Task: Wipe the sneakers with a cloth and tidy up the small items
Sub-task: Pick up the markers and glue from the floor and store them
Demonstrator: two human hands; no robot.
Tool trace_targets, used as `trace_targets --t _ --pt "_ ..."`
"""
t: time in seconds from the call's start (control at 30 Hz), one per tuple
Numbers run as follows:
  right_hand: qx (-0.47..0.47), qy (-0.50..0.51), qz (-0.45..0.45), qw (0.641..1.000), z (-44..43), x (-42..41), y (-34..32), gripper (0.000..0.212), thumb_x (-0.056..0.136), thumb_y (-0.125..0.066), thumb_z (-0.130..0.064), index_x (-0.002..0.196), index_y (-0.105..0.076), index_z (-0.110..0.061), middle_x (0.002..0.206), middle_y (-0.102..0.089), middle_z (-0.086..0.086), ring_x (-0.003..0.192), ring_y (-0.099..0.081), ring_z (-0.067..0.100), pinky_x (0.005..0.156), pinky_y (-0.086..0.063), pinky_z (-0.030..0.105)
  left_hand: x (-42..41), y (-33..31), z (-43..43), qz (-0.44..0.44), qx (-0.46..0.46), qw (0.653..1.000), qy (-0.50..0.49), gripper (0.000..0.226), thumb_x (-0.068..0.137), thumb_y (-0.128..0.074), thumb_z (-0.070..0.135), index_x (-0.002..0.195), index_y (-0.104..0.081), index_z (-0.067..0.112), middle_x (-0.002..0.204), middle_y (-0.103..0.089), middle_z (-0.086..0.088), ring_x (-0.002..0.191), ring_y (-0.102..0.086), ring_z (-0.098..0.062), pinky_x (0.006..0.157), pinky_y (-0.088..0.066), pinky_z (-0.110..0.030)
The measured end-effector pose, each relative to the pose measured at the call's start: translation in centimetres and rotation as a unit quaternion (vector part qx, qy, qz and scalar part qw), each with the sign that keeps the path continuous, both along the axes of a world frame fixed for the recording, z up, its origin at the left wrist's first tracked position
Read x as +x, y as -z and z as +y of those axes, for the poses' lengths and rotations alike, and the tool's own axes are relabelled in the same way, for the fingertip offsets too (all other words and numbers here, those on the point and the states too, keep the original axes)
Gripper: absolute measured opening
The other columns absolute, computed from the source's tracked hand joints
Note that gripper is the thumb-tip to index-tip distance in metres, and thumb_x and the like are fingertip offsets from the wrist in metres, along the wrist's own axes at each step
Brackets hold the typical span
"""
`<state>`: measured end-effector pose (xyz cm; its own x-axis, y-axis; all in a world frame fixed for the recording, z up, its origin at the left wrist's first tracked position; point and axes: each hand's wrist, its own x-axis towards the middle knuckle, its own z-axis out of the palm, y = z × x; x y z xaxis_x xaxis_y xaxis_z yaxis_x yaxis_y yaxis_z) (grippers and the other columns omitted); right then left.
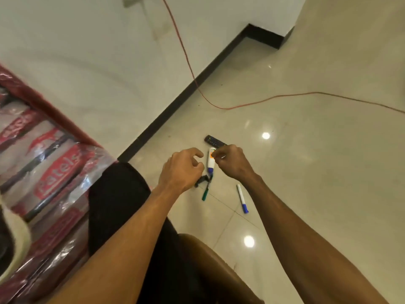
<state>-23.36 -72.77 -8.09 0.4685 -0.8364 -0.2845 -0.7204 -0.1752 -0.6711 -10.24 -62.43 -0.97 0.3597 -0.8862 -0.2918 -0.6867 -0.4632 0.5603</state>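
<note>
Marker, between both hands just beside the remote, is pinched by the right hand, left hand loosely curled and empty; a shallow fingertip pinch risks a drop and a roll across the floor.

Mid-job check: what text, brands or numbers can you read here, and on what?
"Patels": red label on the plastic-wrapped packs, first letter unsure.
Other red labels on those packs: blurred.
Print on the white marker: too small to read.
On the blue-capped marker, green marker and remote: nothing legible.
</note>
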Motion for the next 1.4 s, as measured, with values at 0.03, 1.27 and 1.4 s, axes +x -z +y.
trace_targets --t 0.03,1.27,1.4 --pt "0.013 0.013 0.011 1.000 -0.1 -0.6 1.0 0.030 0.080 -0.055 -0.003 0.098 -0.076 -0.016 0.099 -0.074 0.001 0.093 -0.066 0.016 0.087 -0.054 0.033 -0.5 0.6 -0.5 0.013 0.010 1.000 0.006 0.030 0.092 -0.061 0.024 0.122 -0.063 0.027 0.103 -0.071 0.003 0.091 -0.063 -0.014 0.079 -0.048 -0.027" --pt "0.235 0.245 0.229 0.912 1.2 -7.4 22.0 0.034 0.088 -0.053 -0.009 0.121 -0.058 -0.015 0.119 -0.053 0.007 0.100 -0.060 0.026 0.076 -0.044 0.030 -4.7 17.1 -5.8 0.190 0.184 0.964 0.020 0.044 0.089 -0.067 0.022 0.131 -0.054 0.030 0.120 -0.061 0.005 0.102 -0.060 -0.014 0.090 -0.055 -0.038" --pt "0.217 0.259 0.256 0.906 0.3 -7.8 24.0 0.033 0.089 -0.052 -0.008 0.121 -0.058 -0.013 0.115 -0.056 0.008 0.097 -0.061 0.026 0.071 -0.041 0.028 -5.1 18.7 -6.9 0.207 0.182 0.961 0.010 0.044 0.089 -0.067 0.021 0.131 -0.056 0.027 0.119 -0.063 0.002 0.100 -0.061 -0.015 0.088 -0.055 -0.035"
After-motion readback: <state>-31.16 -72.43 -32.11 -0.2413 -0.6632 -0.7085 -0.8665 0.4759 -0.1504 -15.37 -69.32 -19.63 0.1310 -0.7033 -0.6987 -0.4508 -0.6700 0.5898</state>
